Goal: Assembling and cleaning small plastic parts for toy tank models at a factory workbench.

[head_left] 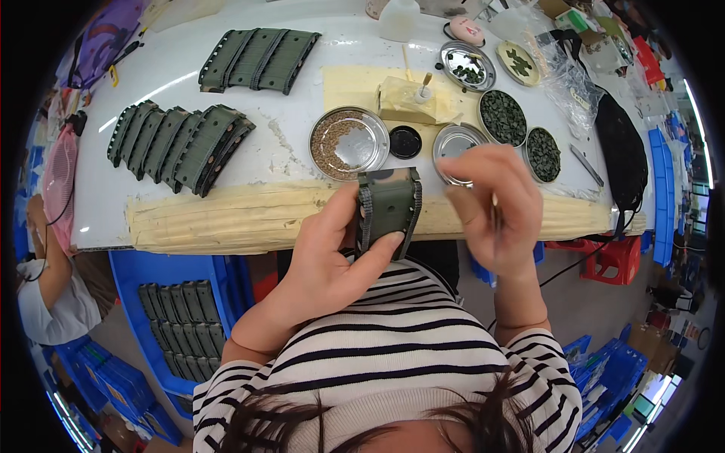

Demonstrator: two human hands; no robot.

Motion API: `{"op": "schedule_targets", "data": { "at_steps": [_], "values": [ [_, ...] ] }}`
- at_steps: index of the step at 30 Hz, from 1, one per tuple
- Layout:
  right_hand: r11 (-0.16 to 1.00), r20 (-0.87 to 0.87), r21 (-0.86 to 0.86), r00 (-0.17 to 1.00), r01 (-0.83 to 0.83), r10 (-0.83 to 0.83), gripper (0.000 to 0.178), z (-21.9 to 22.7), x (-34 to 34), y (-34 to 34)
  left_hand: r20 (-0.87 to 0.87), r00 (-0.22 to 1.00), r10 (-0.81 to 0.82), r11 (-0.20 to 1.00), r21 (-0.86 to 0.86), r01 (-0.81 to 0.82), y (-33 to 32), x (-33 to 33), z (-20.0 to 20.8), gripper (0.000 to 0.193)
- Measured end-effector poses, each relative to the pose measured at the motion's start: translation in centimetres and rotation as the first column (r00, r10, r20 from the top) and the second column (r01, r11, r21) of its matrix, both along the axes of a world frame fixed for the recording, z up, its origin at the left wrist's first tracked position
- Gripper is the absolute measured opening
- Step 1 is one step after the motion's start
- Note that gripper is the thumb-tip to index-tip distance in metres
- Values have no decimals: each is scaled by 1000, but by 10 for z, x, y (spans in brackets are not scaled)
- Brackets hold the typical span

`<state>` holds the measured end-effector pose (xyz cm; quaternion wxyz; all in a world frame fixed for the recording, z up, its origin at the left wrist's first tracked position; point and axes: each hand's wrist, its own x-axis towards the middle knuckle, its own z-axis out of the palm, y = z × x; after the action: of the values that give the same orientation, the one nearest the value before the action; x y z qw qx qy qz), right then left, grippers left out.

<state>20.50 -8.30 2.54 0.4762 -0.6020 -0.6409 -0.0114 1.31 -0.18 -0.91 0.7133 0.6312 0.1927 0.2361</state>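
My left hand is closed around a dark green plastic piece with ribbed, track-like side strips, its thumb pressed on the face. Just to its right, my right hand is raised with the fingers curled in a pinch. A thin, blurred sliver shows at those fingers; its kind is unclear. Beyond the hands lie a round metal dish with small brown pieces, a small black round lid and a metal dish partly covered by my right hand.
Rows of similar green pieces lie at the left, another group behind. Round tins of dark green bits stand at right, near a metal blade-like tool. A blue crate with more pieces sits below the table. Another person's arm shows far left.
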Motion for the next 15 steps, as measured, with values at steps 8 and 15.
{"op": "schedule_targets", "data": {
  "at_steps": [8,15],
  "values": [
    [729,70,-222,757,647,-650,8,-10,110,-53,43,997,-58,953,-296,68,6,4,15,49],
    [677,315,-293,737,675,-598,11,-22,125,-53,55,998,-40,968,-246,53,1,5,8,53]
  ]
}}
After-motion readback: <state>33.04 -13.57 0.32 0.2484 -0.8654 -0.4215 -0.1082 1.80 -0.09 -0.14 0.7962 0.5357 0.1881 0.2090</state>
